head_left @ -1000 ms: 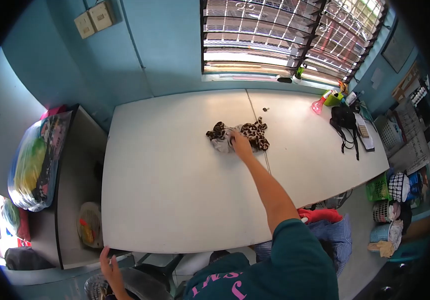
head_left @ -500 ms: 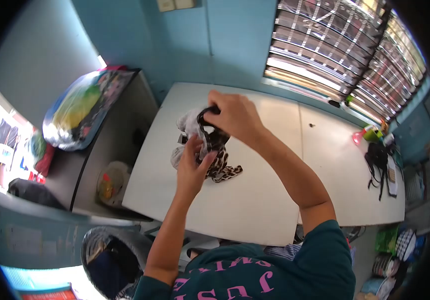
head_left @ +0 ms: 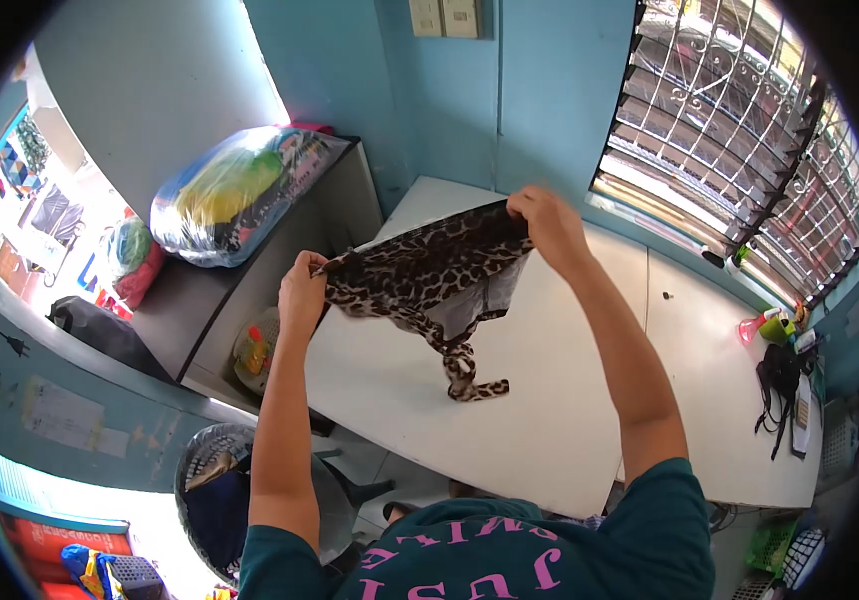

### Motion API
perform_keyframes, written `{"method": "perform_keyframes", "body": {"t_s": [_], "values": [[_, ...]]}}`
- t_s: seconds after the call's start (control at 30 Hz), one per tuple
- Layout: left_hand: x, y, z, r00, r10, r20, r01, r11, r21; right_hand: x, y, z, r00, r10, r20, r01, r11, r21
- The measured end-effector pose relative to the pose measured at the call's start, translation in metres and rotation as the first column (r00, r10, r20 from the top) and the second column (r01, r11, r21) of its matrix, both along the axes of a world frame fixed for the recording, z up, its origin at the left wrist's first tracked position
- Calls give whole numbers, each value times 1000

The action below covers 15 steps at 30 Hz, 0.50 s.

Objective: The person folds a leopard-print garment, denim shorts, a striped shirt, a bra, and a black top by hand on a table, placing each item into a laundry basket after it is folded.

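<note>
Leopard-print garment (head_left: pixel 430 275) now lifted off the table (head_left: pixel 550 400) and spread wide; half a second ago it was bunched. Left hand (head_left: pixel 302 290) and right hand (head_left: pixel 547 225) each pinch a top corner. One strap dangles, its end touching the table. Judged: unfolding stage complete.

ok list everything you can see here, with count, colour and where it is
leopard-print garment: 1, brown and black, held spread above the table, tail end touching it
table: 1, white, centre
plastic-wrapped bundle: 1, multicoloured, on dark shelf at left
black bag: 1, black, far right of table
spray bottle: 1, pink, right by window
window grille: 1, white, upper right
left hand: fingers closed on garment's left edge
right hand: fingers closed on garment's right edge
</note>
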<state>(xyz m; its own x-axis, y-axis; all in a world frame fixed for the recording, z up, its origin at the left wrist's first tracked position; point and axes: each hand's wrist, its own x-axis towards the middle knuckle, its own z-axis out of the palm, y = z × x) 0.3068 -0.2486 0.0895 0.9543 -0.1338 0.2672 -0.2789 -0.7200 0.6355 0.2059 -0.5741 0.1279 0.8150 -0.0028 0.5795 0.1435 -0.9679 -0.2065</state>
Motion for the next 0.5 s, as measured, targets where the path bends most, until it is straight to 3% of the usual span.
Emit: {"method": "perform_keyframes", "body": {"t_s": [0.07, 0.1, 0.13, 0.2, 0.23, 0.27, 0.3, 0.33, 0.37, 0.4, 0.47, 0.5], "values": [[-1, -5, 6, 944, -131, -303, 15, 934, -356, 5, 7, -13, 995, -46, 92, 50, 998, -40], [-2, -6, 7, 945, -134, -298, 20, 934, -357, 8, 11, -16, 988, -133, 78, 131, 991, 24], [-2, -6, 6, 884, -264, -385, 24, 849, -527, 9, 13, -21, 974, -218, 55, 213, 973, 87], [-5, -7, -1, 705, -539, -460, -61, 600, -798, 12, 10, -36, 974, -226, 13, 224, 970, 95], [-8, -6, -7, 599, -668, -442, -147, 450, -881, 15, 9, -51, 959, -279, -51, 283, 933, 224], [-10, -4, -13, 597, -668, -445, -152, 450, -880, 22, 9, -69, 939, -321, -121, 343, 874, 346], [-12, -1, -18, 511, -733, -449, -233, 385, -893, 38, -2, -110, 956, -289, -43, 275, 843, 462], [-13, 1, -23, 423, -793, -439, -319, 323, -891, 37, 11, -111, 972, -166, -168, 231, 515, 826], [-14, -5, -31, 551, -613, -566, -95, 629, -772, 32, 20, -111, 977, -1, -213, 200, 350, 915], [-18, -9, -35, 636, -432, -639, 171, 887, -430, 24, 38, -93, 960, 169, -222, 194, 167, 967], [-14, -10, -81, 844, -385, -374, 388, 919, -71, 30, 65, -92, 861, 491, -134, 178, -44, 983], [-23, -20, -90, 816, -452, -361, 382, 889, -252, 33, 81, -87, 787, 590, -180, 172, 71, 983]]}}
